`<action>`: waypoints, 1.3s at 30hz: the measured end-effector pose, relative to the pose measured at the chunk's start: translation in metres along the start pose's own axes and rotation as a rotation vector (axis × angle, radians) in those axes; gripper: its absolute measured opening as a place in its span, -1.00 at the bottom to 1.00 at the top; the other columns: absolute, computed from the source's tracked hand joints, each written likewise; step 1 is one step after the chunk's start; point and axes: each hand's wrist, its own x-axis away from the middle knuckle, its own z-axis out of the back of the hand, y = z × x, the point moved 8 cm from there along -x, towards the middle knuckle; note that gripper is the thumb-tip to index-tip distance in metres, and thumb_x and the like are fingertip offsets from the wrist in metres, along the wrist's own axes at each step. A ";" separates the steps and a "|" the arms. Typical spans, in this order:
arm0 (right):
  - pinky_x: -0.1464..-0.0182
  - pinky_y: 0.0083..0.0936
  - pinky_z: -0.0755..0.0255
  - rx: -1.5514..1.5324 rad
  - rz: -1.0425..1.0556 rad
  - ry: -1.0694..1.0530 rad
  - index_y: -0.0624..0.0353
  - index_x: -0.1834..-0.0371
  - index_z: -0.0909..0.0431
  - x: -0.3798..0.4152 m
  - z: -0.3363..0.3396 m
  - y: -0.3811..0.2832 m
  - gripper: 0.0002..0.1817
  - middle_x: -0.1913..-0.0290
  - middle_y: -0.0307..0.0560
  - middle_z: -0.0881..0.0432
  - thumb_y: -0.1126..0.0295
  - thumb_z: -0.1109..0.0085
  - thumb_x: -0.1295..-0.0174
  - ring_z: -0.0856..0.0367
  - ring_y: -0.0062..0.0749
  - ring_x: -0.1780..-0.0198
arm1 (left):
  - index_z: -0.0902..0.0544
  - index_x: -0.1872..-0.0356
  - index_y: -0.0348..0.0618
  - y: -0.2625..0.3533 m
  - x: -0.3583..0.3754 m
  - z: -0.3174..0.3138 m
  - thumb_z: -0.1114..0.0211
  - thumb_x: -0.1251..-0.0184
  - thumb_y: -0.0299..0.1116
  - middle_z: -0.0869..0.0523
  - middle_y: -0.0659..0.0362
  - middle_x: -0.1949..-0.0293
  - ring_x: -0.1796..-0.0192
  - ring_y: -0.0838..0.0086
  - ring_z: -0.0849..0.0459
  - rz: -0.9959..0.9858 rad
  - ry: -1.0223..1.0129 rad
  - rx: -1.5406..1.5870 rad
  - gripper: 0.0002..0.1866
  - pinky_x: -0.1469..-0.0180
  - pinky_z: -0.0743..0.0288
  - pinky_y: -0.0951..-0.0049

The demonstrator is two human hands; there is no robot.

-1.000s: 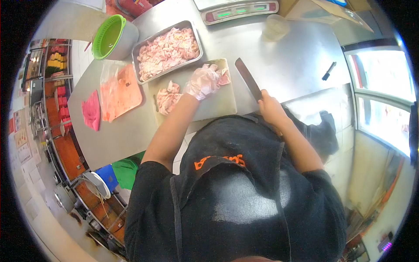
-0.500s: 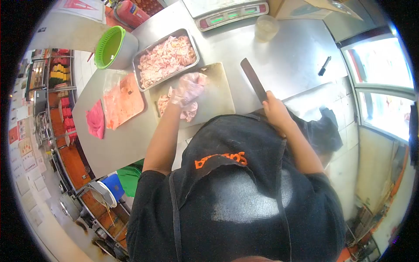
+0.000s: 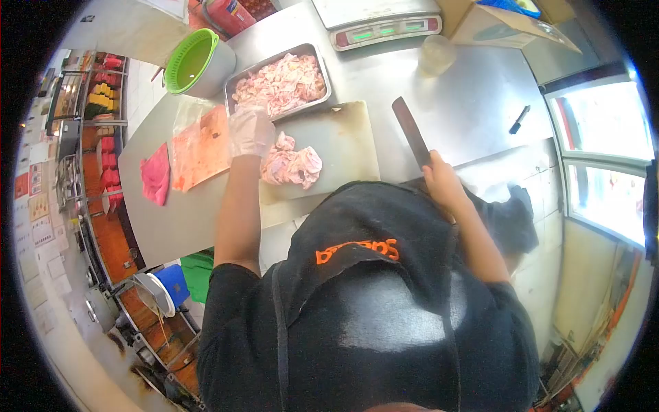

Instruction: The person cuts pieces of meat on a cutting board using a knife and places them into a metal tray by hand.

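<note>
My right hand (image 3: pixel 443 180) is closed around the handle of a wide-bladed knife (image 3: pixel 410 130), its blade pointing up and away over the metal table. My left hand (image 3: pixel 250 133) wears a clear plastic glove and hovers by the left edge of the cutting board (image 3: pixel 343 147), near the metal tray's close corner. Its fingers are blurred, so their grip cannot be made out. Just right of that hand, a small heap of raw pale-pink meat (image 3: pixel 294 165) lies on the board. Cut pieces of similar meat (image 3: pixel 281 84) fill the metal tray (image 3: pixel 325 67) behind.
Left of the board lie a stained plastic bag (image 3: pixel 200 147) and a pink cloth (image 3: pixel 155 174). A bucket with a green basket (image 3: pixel 191 62) stands behind. Toward the back are a digital scale (image 3: pixel 388 31), a clear tub (image 3: pixel 436 56) and a cardboard box (image 3: pixel 504 27); a marker (image 3: pixel 519 120) lies right.
My left hand has moved left off the meat heap, which now shows more fully on the board. The knife stays in my right hand. The whole view has shifted slightly.
</note>
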 end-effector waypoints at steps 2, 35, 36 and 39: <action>0.06 0.18 -0.39 0.002 -0.007 -0.009 0.33 -0.12 -0.27 0.001 -0.001 0.000 -0.66 0.26 0.52 -0.60 0.39 0.01 -0.37 -0.56 0.47 0.11 | -0.69 0.40 -0.15 0.000 0.019 -0.001 -0.22 -0.12 -0.30 -0.73 -0.03 0.33 0.22 0.06 -0.71 -0.021 0.079 0.048 -0.83 0.11 -0.56 0.13; 0.03 0.09 -0.46 0.170 0.123 -0.326 0.23 -0.04 -0.37 -0.012 -0.048 -0.041 -0.73 0.24 0.39 -0.64 0.41 0.00 -0.32 -0.62 0.34 0.11 | -0.50 0.00 -0.19 0.127 0.105 -0.162 -0.22 -0.37 -0.46 -0.66 0.02 0.04 0.09 0.25 -0.71 0.920 -0.460 2.209 -0.77 0.08 -0.68 0.22; 0.00 0.09 -0.49 0.213 0.157 -0.375 0.22 -0.03 -0.40 -0.011 -0.053 -0.041 -0.74 0.21 0.36 -0.66 0.41 0.03 -0.31 -0.64 0.29 0.09 | -0.50 0.00 -0.26 0.128 0.105 -0.144 -0.14 -0.47 -0.37 -0.65 0.00 0.04 0.12 0.32 -0.71 0.911 -0.492 2.095 -0.79 0.18 -0.66 0.39; 0.03 0.08 -0.51 0.303 0.097 -0.319 0.19 -0.03 -0.40 -0.010 -0.046 -0.044 -0.73 0.21 0.33 -0.67 0.43 0.05 -0.29 -0.66 0.24 0.09 | -0.55 0.01 -0.23 0.118 0.106 -0.130 -0.09 -0.51 -0.30 -0.68 0.00 0.10 0.10 0.35 -0.71 0.797 -0.495 1.823 -0.76 0.19 -0.64 0.41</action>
